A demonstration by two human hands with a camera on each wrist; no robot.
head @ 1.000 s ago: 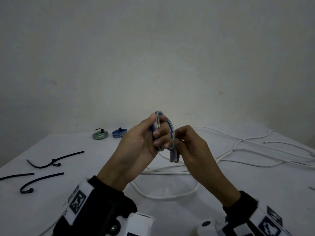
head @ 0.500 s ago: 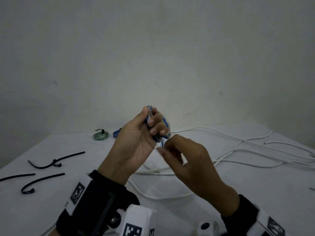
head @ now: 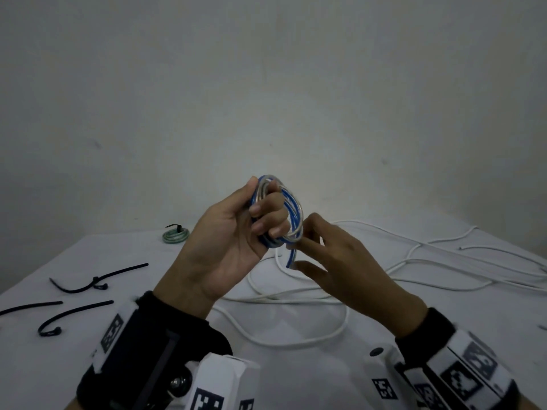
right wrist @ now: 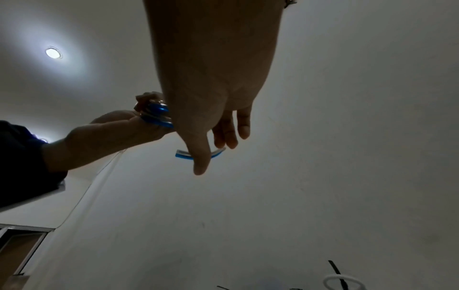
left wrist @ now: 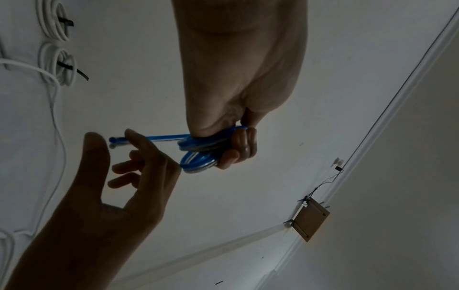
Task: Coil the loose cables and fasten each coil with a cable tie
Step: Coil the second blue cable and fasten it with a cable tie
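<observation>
Two hands met at the middle of the head view, raised above the white worktop. The left hand gripped a blue cable coil, its fingers curled through the loops and the thumb pressed on the coil's top edge. The right hand sat just right of the coil with its fingers loosely spread, a fingertip touching the coil's lower edge beside the free cable end, which hung below; it gripped nothing. In the left wrist view that free end stuck out sideways past the right hand's fingers.

Loose white cable sprawled over the worktop from the centre to the right edge. At the left of the frame lay three black cable ties. A green coil, already tied, rested near the worktop's far edge, left of the hands.
</observation>
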